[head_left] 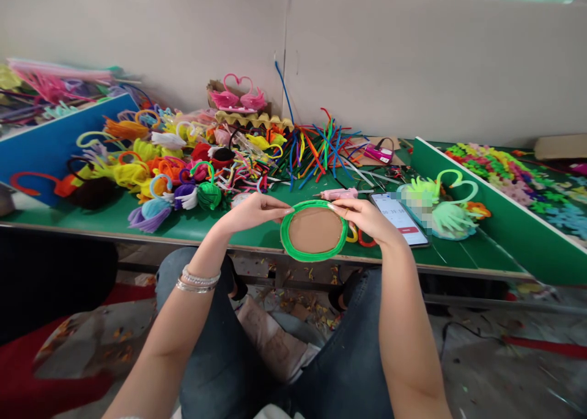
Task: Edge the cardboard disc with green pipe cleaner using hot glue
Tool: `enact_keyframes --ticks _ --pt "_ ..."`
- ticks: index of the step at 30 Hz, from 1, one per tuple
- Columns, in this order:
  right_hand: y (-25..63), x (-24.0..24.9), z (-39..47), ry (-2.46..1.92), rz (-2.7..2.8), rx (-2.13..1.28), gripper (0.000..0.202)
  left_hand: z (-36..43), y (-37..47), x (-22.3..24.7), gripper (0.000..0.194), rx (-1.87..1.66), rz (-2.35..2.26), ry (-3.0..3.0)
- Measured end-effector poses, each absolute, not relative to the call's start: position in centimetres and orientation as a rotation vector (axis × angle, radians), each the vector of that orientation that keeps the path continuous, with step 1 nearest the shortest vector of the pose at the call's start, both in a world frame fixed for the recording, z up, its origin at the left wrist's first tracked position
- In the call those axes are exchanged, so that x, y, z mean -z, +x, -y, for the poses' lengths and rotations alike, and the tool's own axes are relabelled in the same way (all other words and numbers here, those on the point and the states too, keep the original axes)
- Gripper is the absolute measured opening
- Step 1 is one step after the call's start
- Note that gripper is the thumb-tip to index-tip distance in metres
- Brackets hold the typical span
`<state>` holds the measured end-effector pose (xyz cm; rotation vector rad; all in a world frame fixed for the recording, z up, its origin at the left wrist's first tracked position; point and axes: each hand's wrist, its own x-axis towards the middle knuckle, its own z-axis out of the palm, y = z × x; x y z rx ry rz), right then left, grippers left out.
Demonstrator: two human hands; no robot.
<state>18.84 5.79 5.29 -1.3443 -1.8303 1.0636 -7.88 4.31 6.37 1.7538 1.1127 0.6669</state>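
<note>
A green-rimmed disc (brown at its centre) is gripped by its upper edge between left hand and right hand, over the front of the surface. A phone lies just right of the right hand; pipe cleaners heap beyond both.

Silvery bracelets, blue jeans

The disc has a matt, cardboard-looking middle and a fuzzy green rim, egg tray looks like rough paper pulp, phone has a smooth glossy screen, tabletop is smooth with some sheen, jeans are denim, lower bracelet looks like shiny metal
</note>
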Motion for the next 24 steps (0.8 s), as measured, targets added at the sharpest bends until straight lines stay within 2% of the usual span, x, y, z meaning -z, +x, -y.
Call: enact_keyframes --ticks 8,24 --pt "18.6 -5.3 -5.7 -1.355 1.939 -0.969 0.043 -4.2 -7.8 -6.1 0.043 -0.602 -1.221 2.002" --pt "18.3 -5.6 -5.2 -1.399 1.991 -0.921 0.035 -4.5 -7.5 -5.1 0.033 -0.652 -1.177 2.119"
